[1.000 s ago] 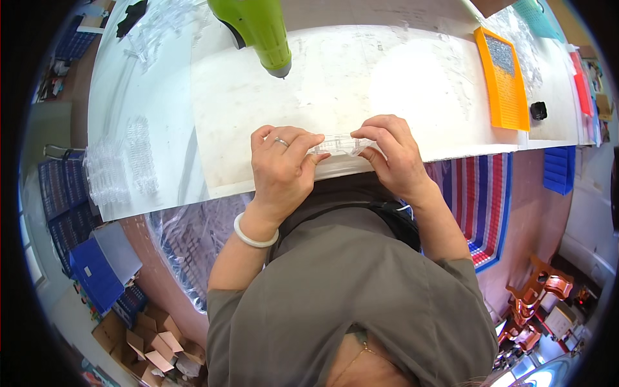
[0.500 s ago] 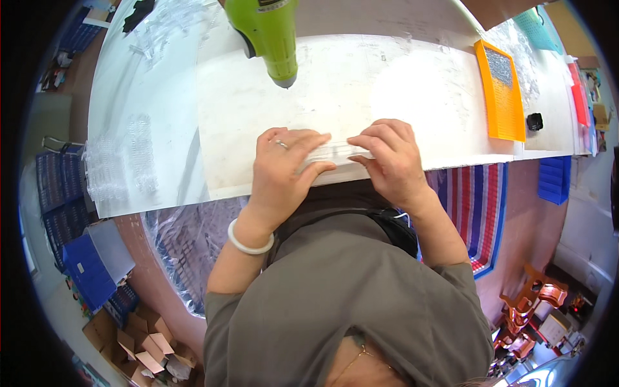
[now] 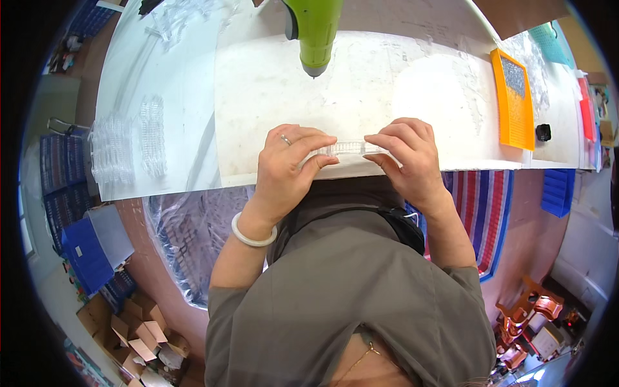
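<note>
- Pinching the left end of a clear ribbed plastic strip (image 3: 350, 148), the left hand (image 3: 287, 164) has its thumb and fingertips in a narrow grip.
- At the strip's right end, the right hand (image 3: 414, 158) has a similar narrow pinch, fingers on the far side and thumb on the near side.
- The strip spans the gap between the two hands, over the near edge of a white worktable (image 3: 271, 84); whether it touches the surface I cannot tell.
- Just left of the strip, a silver-coloured finger ring (image 3: 285, 139) sits on the left hand; a white bangle (image 3: 251, 241) circles that wrist, on the strip's near side.
- Beyond the strip, slightly to its left, a lime-green power tool (image 3: 317, 39) points its dark nose back toward the strip.
- Well left of the strip, two stacks of clear ribbed pieces (image 3: 153, 138) lie side by side on the worktable.
- Well right of the strip and farther back is an orange tray (image 3: 517, 132), with small grey metal pieces (image 3: 514, 77) in its far part.
- Right of that tray, still farther from the strip, is a small black object (image 3: 543, 133).
- Nearer the wearer than the strip, to its right, a striped woven sheet (image 3: 478, 213) shows below the worktable.
</note>
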A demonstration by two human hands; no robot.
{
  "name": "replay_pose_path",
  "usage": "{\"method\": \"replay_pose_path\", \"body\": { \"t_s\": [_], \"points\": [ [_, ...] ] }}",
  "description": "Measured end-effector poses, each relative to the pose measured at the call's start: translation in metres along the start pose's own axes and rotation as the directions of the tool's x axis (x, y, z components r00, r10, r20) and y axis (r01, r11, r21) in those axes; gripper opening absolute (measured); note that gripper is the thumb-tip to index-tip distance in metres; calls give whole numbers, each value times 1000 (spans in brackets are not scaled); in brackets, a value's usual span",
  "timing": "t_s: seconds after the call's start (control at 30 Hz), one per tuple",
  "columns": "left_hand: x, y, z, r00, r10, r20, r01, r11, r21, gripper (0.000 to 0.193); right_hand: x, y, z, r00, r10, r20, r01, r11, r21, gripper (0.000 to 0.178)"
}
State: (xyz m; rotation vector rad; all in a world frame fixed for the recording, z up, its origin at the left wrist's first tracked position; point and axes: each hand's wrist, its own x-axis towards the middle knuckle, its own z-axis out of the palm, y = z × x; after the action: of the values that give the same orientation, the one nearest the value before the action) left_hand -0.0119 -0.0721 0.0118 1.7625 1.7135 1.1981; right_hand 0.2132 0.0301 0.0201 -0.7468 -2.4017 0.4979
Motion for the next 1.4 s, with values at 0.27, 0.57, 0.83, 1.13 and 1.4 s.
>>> {"method": "replay_pose_path", "body": {
  "t_s": [0.27, 0.57, 0.83, 1.13, 1.4],
  "points": [
    [6, -13, -11, 910, -413, -26, 396, 889, -230, 8, 4, 4, 1, 997, -18, -80, 13, 997, -73, 33],
    [-4, -6, -24, 993, -62, -105, 82, 976, 200, 58, 6, 3, -2, 997, -47, 53, 51, 997, -66, 35],
    [-25, -8, -20, 997, 60, 54, -65, 994, 92, 19, 3, -8, 26, 989, 15, 150, -47, 976, 213, 52],
    [-19, -77, -215, 502, -494, -710, 543, 819, -186, 20, -12, 34, 29, 948, 275, 158, -315, 874, 370, 41],
    [-37, -124, -224, 515, -484, -707, 759, 641, 114, 24, -18, 26, 38, 963, 258, 73, -268, 924, 272, 37]
  ]
}}
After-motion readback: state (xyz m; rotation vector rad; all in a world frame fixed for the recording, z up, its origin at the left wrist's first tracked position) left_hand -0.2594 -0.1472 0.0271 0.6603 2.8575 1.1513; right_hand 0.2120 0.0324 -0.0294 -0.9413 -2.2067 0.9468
